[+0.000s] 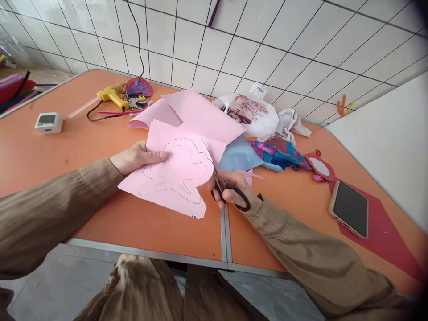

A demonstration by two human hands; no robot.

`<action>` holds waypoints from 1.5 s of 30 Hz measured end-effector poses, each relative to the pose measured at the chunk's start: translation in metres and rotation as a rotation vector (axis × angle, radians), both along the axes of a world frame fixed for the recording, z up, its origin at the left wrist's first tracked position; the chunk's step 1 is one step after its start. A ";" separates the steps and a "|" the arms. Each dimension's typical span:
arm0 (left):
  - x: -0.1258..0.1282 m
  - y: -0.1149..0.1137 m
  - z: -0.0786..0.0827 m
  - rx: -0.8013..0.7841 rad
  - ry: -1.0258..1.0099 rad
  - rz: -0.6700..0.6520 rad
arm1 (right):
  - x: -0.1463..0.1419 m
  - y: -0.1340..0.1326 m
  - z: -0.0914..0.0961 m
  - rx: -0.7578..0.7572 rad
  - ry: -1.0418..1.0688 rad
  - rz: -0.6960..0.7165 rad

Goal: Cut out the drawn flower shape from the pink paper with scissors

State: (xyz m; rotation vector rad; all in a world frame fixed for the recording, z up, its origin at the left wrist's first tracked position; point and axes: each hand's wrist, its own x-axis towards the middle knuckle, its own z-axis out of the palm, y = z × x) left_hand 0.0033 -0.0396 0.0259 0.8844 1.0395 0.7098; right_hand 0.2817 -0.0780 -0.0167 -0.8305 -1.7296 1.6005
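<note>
Left hand (135, 158) pinched pink sheet (172, 176) between thumb and fingers — sheet, bearing drawn outline (182, 169), up over orange table (117, 225). Right hand (240, 179) gripped scissors (216, 174) at sheet's right side. White plastic bag (265, 118) lay near tiled wall (190, 49) — dark tangled strands (241, 117) inside, rest unclear.

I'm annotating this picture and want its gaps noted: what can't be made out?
All in the head view:
- Left hand: most fingers, hidden behind the pink sheet.
- Scissors: second blade, apparently behind that sheet.
- White bag: some contents, covered by its plastic.
- Label: print too small.
- Purple tassel: top cut off by the upper edge.
</note>
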 end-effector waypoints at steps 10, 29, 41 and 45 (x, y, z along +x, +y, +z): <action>0.001 -0.003 0.004 0.089 0.020 0.019 | 0.004 0.001 -0.001 -0.015 0.000 0.034; 0.002 -0.006 0.009 0.054 -0.020 0.004 | 0.002 0.001 -0.002 0.040 -0.023 0.029; 0.002 -0.006 0.009 0.059 0.013 0.011 | -0.001 0.001 0.002 0.055 -0.019 -0.004; 0.002 -0.006 0.009 0.068 0.024 0.008 | -0.002 0.000 0.003 0.055 -0.031 -0.011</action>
